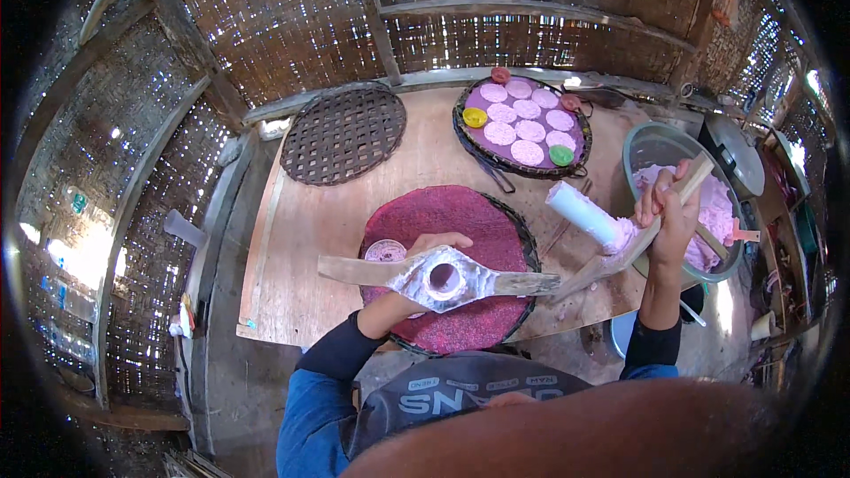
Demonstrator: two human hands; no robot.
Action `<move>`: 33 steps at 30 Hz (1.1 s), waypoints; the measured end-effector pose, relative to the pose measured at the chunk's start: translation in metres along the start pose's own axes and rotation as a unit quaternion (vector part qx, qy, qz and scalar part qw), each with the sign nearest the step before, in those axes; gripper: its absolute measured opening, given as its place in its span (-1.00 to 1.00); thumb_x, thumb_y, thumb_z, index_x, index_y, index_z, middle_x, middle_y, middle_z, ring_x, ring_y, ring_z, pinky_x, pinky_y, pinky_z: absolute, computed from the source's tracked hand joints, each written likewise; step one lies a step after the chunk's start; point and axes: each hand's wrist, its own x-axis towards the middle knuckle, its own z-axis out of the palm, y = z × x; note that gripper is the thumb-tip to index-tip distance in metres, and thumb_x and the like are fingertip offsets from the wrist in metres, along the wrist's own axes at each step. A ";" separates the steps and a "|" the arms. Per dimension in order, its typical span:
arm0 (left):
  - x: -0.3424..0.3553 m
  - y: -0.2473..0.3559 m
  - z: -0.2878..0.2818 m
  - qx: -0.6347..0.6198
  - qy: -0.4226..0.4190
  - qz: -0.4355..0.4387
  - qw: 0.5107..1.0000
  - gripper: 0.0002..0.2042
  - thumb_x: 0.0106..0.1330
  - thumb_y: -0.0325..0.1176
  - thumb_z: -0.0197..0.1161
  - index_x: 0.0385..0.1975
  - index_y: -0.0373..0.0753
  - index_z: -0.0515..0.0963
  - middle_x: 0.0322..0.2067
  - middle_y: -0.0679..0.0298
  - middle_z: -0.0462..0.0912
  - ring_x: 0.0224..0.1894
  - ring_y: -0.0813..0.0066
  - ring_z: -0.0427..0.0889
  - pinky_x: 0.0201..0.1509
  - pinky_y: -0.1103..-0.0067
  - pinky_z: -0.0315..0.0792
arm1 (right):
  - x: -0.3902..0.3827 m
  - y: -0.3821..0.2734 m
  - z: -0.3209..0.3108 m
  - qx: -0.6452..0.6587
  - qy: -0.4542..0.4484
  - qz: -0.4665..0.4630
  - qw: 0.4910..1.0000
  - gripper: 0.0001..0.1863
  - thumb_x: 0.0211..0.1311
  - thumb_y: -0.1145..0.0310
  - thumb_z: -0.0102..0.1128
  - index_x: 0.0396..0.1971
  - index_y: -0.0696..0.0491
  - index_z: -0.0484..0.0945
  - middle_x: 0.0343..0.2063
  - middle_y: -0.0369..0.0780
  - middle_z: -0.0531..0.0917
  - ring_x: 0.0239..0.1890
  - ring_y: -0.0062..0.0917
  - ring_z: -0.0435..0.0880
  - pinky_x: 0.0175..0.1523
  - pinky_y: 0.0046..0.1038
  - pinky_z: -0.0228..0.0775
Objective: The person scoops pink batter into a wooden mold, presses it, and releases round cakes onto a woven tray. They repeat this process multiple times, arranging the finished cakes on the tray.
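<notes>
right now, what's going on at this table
A person's left hand holds a two-handled wooden tool with a round central hole above a red round mat. The right hand grips a wooden bar bearing a white cylinder, near a basin of soft pink mass. Flat pink rounds already lie on a tray at the back.

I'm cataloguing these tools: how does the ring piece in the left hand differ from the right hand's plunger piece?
The ring piece shows a round hole toward the camera; the plunger piece has a white cylinder jutting out. The ring piece runs nearly straight across; the plunger piece's bar slants up rightward. Both combine wood with white parts.
</notes>
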 end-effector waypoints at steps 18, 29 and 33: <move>-0.010 -0.012 0.017 -0.021 -0.007 0.006 1.000 -0.66 -0.20 -0.24 0.41 -0.40 -0.15 0.48 -0.21 0.27 0.48 -0.32 0.36 0.47 -0.21 0.44 0.28 | -0.001 0.053 0.009 0.134 0.260 -0.103 0.951 -0.78 0.07 0.60 -0.16 -0.31 -0.02 0.17 -0.60 -0.34 0.27 -0.66 -0.66 0.22 -0.58 -0.59 0.17; 0.001 -0.018 0.044 -0.191 0.054 -0.030 0.980 -0.45 -0.12 -0.39 0.42 -0.14 -0.26 0.25 -0.33 0.37 0.34 -0.30 0.63 0.38 -0.15 0.68 0.28 | 0.002 0.101 0.048 0.264 0.367 0.030 0.892 -0.84 0.11 0.47 -0.10 -0.58 0.00 0.15 -0.70 -0.36 0.17 -0.66 -0.63 0.20 -0.48 -0.52 0.16; -0.001 -0.021 0.044 -0.179 0.051 -0.033 0.982 -0.44 -0.12 -0.39 0.42 -0.13 -0.25 0.24 -0.32 0.37 0.33 -0.30 0.63 0.38 -0.13 0.68 0.28 | 0.003 0.108 0.039 0.263 0.361 0.033 0.894 -0.82 0.13 0.47 -0.11 -0.59 0.01 0.13 -0.69 -0.35 0.18 -0.66 -0.63 0.21 -0.48 -0.52 0.16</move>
